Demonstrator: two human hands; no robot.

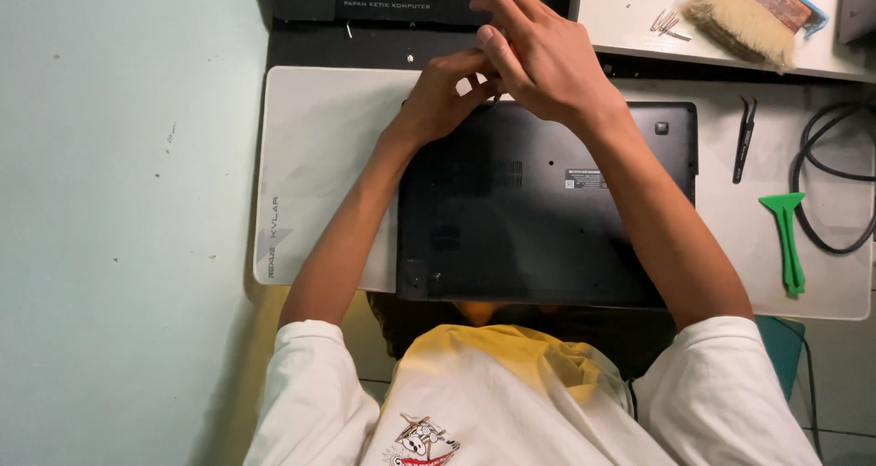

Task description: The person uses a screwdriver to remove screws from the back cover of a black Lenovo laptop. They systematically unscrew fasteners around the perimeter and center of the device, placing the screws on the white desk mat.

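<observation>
A black laptop (547,219) lies bottom side up on a white work mat (315,169). Both hands meet at its far edge. My left hand (443,96) has its fingers bent and rests on the laptop's far left corner. My right hand (543,60) lies over the left fingertips, curled around a small red thing (513,52) of which only a sliver shows. What the left fingers hold, if anything, is hidden under the right hand.
A black keyboard box (392,5) lies beyond the mat. To the right of the laptop are black tweezers (744,137), a green pry tool (789,238) and a black cable (826,174). A bristle brush (739,14) and small metal bits (666,20) sit on a white tray at top right.
</observation>
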